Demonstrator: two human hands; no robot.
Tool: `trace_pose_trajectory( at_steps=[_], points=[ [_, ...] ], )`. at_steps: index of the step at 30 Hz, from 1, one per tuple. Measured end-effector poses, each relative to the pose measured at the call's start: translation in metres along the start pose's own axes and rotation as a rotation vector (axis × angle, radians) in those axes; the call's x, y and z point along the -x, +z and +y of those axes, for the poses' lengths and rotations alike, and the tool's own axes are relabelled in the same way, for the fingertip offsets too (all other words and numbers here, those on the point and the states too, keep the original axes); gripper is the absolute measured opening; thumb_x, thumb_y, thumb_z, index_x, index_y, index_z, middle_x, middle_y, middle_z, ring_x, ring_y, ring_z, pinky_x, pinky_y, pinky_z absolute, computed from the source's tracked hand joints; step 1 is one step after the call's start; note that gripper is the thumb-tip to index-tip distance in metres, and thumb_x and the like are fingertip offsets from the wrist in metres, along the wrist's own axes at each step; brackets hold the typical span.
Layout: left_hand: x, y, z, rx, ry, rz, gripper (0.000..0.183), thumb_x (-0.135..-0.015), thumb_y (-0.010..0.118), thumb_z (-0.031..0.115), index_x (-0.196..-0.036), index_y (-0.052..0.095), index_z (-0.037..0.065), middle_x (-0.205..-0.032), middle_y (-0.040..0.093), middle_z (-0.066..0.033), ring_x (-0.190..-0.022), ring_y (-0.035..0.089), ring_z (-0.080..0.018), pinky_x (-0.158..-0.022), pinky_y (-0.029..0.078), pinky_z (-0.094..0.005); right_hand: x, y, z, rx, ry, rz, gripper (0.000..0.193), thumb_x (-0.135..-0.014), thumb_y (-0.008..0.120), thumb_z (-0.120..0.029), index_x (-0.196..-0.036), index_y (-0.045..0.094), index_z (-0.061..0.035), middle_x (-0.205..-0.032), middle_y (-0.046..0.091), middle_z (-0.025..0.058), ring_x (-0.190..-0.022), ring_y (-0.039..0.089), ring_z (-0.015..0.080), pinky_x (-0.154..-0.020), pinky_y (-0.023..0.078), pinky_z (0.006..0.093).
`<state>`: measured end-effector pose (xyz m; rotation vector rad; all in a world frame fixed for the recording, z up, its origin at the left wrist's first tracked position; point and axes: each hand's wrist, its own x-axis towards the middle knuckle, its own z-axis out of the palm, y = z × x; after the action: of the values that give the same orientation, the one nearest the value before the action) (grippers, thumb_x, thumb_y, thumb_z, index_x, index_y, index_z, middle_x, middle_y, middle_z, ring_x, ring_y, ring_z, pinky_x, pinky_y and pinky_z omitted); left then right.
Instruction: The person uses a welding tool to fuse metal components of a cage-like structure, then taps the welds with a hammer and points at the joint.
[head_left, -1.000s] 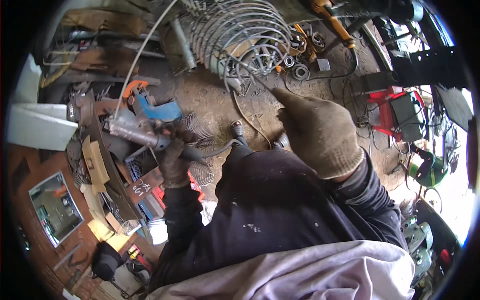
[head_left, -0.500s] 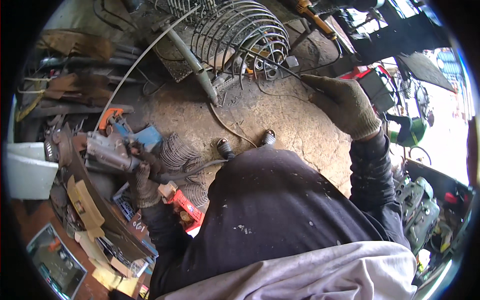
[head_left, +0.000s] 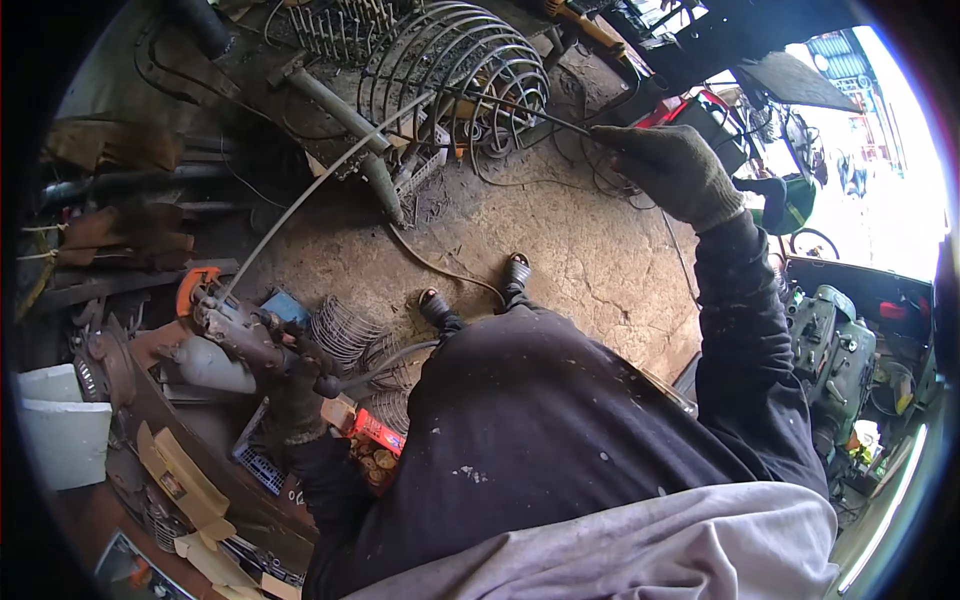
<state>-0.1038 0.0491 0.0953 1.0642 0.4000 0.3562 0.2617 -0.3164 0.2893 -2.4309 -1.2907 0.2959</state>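
Pinch grip: your gloved right hand [head_left: 672,175] holds the near end of a dark rod [head_left: 548,116], which extends forward and leftward from it; your gloved left hand [head_left: 290,403] is curled around a tool [head_left: 238,333]. Half a second earlier, the dark rod and a pale rod [head_left: 341,160] appeared apart at their far ends; now these overlap, contact uncertain. Dark rod slim, nearly straight; pale rod gently bowed, ahead of your left hand; tool scuffed and brownish.
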Motion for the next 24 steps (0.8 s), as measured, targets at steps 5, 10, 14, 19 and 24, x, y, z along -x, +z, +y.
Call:
trace_pose_trajectory(
  at_steps=[5, 10, 14, 19, 24],
  points=[
    [-0.011, -0.003, -0.008, -0.090, 0.016, -0.012, 0.050, -0.085, 0.077, 0.005, -0.125, 0.049, 0.015, -0.081, 0.056, -0.0008, -0.061, 0.052, -0.0137, -0.055, 0.050, -0.0371, 0.002, 0.007, 0.005, -0.023, 0.017, 0.048, 0.037, -0.089, 0.071, -0.011, -0.127, 0.070, -0.0101, -0.094, 0.074, 0.0174, -0.083, 0.073, 0.0317, -0.075, 0.057, 0.0377],
    [-0.013, -0.006, -0.015, -0.138, 0.022, 0.001, 0.052, -0.085, 0.078, 0.006, -0.128, 0.049, 0.012, -0.083, 0.057, -0.0033, -0.065, 0.057, -0.0154, -0.059, 0.056, -0.0391, 0.003, 0.009, 0.005, -0.029, 0.017, 0.052, 0.038, -0.089, 0.072, -0.011, -0.127, 0.071, -0.0107, -0.093, 0.074, 0.0168, -0.084, 0.074, 0.0312, -0.075, 0.058, 0.0379],
    [-0.016, -0.030, -0.028, -0.452, 0.141, 0.016, 0.054, -0.085, 0.077, 0.003, -0.131, 0.048, 0.008, -0.087, 0.059, -0.0042, -0.069, 0.061, -0.0161, -0.062, 0.059, -0.0377, 0.003, 0.008, 0.006, 0.004, -0.007, 0.052, 0.039, -0.089, 0.072, -0.010, -0.127, 0.070, -0.0109, -0.094, 0.074, 0.0171, -0.084, 0.073, 0.0314, -0.075, 0.057, 0.0377],
    [-0.020, -0.018, -0.023, -0.441, 0.144, 0.030, 0.056, -0.086, 0.076, 0.001, -0.134, 0.047, 0.006, -0.095, 0.060, -0.0038, -0.072, 0.063, -0.0167, -0.062, 0.060, -0.0371, 0.002, 0.009, 0.009, -0.011, 0.001, 0.035, 0.040, -0.089, 0.072, -0.008, -0.128, 0.070, -0.0103, -0.094, 0.073, 0.0176, -0.084, 0.073, 0.0316, -0.075, 0.057, 0.0380],
    [-0.019, -0.049, -0.045, -0.676, 0.186, 0.024, 0.059, -0.087, 0.076, 0.002, -0.138, 0.047, 0.006, -0.107, 0.060, -0.0038, -0.077, 0.065, -0.0176, -0.063, 0.060, -0.0369, 0.003, 0.013, 0.015, -0.013, -0.056, 0.077, 0.040, -0.089, 0.071, -0.006, -0.129, 0.069, -0.0094, -0.096, 0.074, 0.0177, -0.085, 0.074, 0.0317, -0.077, 0.057, 0.0383]
  ],
)
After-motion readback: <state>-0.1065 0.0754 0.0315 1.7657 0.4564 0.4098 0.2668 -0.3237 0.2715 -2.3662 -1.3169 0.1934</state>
